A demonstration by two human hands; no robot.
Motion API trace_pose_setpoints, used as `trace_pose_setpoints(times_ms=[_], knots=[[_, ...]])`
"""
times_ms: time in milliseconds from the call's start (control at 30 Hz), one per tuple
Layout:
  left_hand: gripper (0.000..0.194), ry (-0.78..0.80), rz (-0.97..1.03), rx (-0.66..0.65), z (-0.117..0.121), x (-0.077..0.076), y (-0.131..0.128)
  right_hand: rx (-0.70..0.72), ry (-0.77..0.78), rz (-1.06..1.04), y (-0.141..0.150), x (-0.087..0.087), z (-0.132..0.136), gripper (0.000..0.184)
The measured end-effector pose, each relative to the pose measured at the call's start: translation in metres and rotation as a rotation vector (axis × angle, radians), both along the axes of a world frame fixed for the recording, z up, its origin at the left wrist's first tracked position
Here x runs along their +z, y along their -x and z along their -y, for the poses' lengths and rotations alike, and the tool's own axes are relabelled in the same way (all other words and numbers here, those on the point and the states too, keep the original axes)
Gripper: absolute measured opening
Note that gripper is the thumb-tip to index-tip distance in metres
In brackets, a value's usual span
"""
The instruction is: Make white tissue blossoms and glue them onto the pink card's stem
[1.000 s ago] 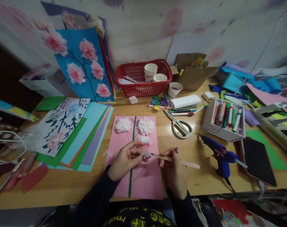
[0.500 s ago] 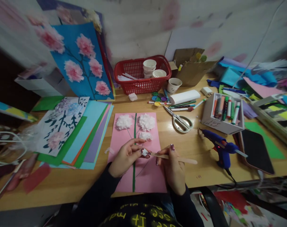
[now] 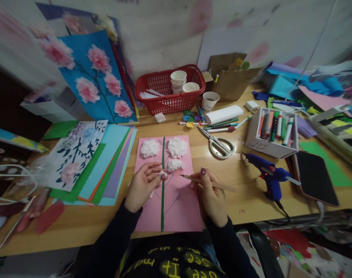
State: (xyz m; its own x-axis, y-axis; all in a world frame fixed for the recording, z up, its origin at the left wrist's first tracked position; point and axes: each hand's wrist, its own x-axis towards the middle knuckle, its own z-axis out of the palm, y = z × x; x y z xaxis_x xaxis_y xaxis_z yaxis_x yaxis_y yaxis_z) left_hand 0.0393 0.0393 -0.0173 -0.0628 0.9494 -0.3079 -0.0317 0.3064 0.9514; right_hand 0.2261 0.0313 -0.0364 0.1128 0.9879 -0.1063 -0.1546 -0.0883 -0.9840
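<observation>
Over glossy wood, the left hand pinches a white scrap, the right hand a slim stick.

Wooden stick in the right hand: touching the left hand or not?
Apart. The head view shows pink paper in the gap between the dark-tipped wooden stick and the left hand.
</observation>
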Motion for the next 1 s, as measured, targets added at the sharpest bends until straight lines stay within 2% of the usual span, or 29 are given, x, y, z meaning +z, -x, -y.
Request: trace_pose_setpoints(times_ms=[100,200,300,433,533,833,1000], knots=[[0.041,-0.008,-0.084,0.004,-0.003,0.0,0.0,0.082,-0.069,0.219,-0.003,0.002,-0.009,0.039],[0.036,-0.092,-0.176,-0.02,-0.006,0.001,-0.006,0.01,-0.084,0.282,-0.005,0.002,-0.014,0.041],[0.037,-0.18,-0.322,-0.065,-0.01,0.004,-0.016,-0.069,-0.052,0.285,-0.007,-0.001,-0.016,0.043],[0.042,-0.237,-0.551,-0.129,-0.019,0.01,-0.032,-0.007,-0.074,0.263,-0.007,-0.006,-0.016,0.041],[0.041,-0.261,-0.588,-0.148,-0.027,0.012,-0.04,-0.004,-0.089,0.231,-0.006,-0.008,-0.016,0.038],[0.037,-0.415,-0.794,-0.229,-0.041,-0.006,-0.045,-0.002,-0.076,0.189,-0.006,-0.009,-0.017,0.034],[0.036,-0.49,-0.958,-0.27,-0.045,-0.008,-0.046,-0.028,-0.082,0.206,-0.007,-0.008,-0.016,0.034]])
